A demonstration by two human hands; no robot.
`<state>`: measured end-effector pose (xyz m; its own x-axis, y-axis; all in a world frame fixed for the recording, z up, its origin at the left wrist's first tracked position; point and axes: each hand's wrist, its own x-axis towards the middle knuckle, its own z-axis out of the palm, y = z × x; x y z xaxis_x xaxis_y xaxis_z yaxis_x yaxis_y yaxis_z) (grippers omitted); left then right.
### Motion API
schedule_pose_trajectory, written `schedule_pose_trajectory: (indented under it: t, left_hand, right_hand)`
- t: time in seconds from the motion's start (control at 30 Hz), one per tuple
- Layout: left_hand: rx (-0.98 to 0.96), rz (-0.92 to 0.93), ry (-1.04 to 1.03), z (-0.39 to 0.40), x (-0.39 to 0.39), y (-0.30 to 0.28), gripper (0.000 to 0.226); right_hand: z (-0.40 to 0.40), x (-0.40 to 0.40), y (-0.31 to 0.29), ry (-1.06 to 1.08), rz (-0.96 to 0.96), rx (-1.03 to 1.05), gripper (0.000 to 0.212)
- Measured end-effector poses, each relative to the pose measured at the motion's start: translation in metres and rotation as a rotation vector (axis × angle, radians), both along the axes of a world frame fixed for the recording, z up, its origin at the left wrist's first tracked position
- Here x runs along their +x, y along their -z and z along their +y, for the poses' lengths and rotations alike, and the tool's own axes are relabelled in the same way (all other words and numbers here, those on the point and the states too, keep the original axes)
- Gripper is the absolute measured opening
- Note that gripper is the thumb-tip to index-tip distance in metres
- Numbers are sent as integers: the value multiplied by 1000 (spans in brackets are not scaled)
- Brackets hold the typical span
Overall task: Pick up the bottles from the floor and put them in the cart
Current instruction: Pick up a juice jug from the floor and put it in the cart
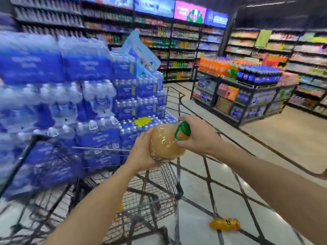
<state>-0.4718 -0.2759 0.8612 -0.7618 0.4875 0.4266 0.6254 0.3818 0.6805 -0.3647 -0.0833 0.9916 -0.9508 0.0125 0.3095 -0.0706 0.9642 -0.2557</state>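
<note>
A big bottle of pale yellow juice (165, 144) with a green cap and handle is held in both hands, tilted, above the right rim of the wire cart (159, 188). My left hand (141, 152) cups its base from below. My right hand (196, 135) grips its neck just under the cap. A small orange bottle (224, 224) lies on its side on the tiled floor, to the right of the cart and below my right forearm. The inside of the cart is blurred, so what it holds cannot be made out.
Stacked packs of water bottles (85, 96) rise close on the left, behind and beside the cart. A low display rack of orange and dark soda bottles (247, 82) stands at the right. Drink shelves (177, 43) line the far wall. Open tiled floor (265, 138) lies between.
</note>
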Motion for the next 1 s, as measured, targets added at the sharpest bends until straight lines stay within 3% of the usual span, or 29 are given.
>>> schedule_pose_trajectory:
  t: [0.2, 0.4, 0.77, 1.0]
  left_hand:
    - [-38, -80, -135, -124, -39, 33, 131]
    - [-13, -217, -175, -170, -69, 78, 132]
    - [62, -426, -172, -106, -158, 178, 126]
    - [-10, -617, -227, -51, -214, 293, 137]
  right_hand:
    - [-107, -78, 38, -147, -68, -41, 65]
    - [-156, -137, 77, -210, -185, -59, 65]
    - [-114, -251, 172, -162, -324, 27, 65]
    - [-70, -306, 260, -144, -419, 70, 72]
